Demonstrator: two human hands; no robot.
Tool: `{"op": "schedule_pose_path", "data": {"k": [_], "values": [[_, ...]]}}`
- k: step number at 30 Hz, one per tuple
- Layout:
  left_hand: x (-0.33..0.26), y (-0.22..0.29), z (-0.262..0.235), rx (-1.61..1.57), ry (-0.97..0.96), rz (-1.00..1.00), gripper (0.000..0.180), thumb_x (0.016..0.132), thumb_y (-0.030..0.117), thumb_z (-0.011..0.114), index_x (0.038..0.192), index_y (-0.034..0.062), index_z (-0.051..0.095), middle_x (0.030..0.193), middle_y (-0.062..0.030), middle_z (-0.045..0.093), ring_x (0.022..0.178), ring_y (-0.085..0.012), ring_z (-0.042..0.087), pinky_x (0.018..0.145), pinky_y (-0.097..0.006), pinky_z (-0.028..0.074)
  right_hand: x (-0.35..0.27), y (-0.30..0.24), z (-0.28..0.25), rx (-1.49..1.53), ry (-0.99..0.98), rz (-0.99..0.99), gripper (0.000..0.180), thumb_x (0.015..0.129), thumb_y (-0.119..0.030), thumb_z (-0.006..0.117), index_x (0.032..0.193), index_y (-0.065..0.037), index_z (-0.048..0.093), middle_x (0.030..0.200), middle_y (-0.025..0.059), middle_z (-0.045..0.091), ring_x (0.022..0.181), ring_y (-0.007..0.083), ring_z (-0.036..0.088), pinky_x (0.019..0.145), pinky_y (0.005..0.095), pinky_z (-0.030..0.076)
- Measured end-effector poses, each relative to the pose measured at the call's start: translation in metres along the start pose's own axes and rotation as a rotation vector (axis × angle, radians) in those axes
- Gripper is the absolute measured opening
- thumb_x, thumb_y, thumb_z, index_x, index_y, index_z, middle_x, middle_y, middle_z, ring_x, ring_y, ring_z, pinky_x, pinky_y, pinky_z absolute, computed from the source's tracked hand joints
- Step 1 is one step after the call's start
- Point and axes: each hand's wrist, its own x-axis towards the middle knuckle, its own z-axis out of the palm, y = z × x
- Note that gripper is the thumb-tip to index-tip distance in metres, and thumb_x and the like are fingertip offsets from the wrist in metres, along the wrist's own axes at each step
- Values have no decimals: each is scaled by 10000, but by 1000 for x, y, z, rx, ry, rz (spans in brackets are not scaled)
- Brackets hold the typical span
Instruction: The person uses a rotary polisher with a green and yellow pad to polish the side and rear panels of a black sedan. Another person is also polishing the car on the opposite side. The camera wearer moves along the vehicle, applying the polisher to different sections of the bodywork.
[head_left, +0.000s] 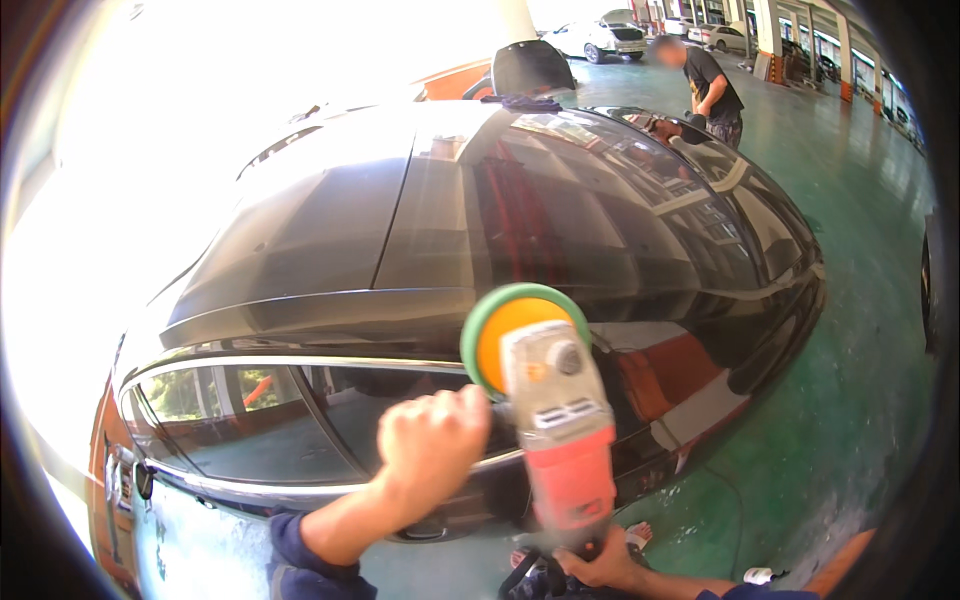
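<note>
Setting: we stand in an open garage on a green floor (850,420); another person (712,90) works at the far end of the black car (450,230).
Polisher (545,400): pad against the car's side near the roof edge; we judge it heavy, rigid.
Left hand (432,440): fingers wrapped tight round the side handle.
Right hand (600,565): closed under the rear grip, below the body.
Grip: handle plus tail.

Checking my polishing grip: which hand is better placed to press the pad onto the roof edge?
Probably the left hand: it grips the side handle beside the green pad; the right hand holds the polisher tail.
</note>
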Motion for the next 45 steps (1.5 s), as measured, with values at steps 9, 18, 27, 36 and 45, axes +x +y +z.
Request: {"op": "schedule_pose_path", "data": {"k": [9, 18, 27, 36, 45], "values": [[-55, -113, -32, -1, 4, -408, 289, 614, 57, 765, 850, 64, 598, 692, -133, 638, 653, -390, 647, 593, -485, 485, 70, -79, 54, -64, -220, -108, 526, 825, -347, 813, 1122, 48, 635, 886, 183, 731, 812, 236, 727, 781, 355, 563], [31, 19, -3, -144, -142, -129, 211, 676, 121, 732, 807, 102, 569, 674, -81, 652, 608, -298, 680, 534, -446, 522, -7, 3, -28, -44, 56, 1, 225, 857, -199, 764, 974, -22, 691, 775, 42, 699, 666, 92, 650, 649, 278, 535], [54, 53, 6, -19, 17, 83, 105, 795, 164, 636, 714, 151, 570, 606, -9, 633, 543, -172, 680, 440, -331, 516, -16, 10, -32, 301, 100, 81, 86, 893, 20, 628, 941, 54, 566, 686, 68, 607, 568, 138, 612, 520, 310, 515], [-64, -114, -42, 7, -66, -484, 198, 663, 78, 699, 824, 71, 584, 682, -144, 657, 680, -400, 668, 630, -513, 495, 57, -73, 68, -52, -166, -232, 532, 846, -402, 786, 1165, 1, 648, 874, 130, 715, 784, 239, 692, 767, 363, 555], [-31, -158, -74, -75, -47, -549, 58, 716, 48, 682, 764, 17, 681, 672, -248, 620, 678, -445, 644, 610, -472, 513, 87, -176, 52, 4, -556, 16, 584, 925, -405, 722, 1284, 28, 565, 1004, 170, 708, 942, 231, 667, 865, 378, 516]]}}
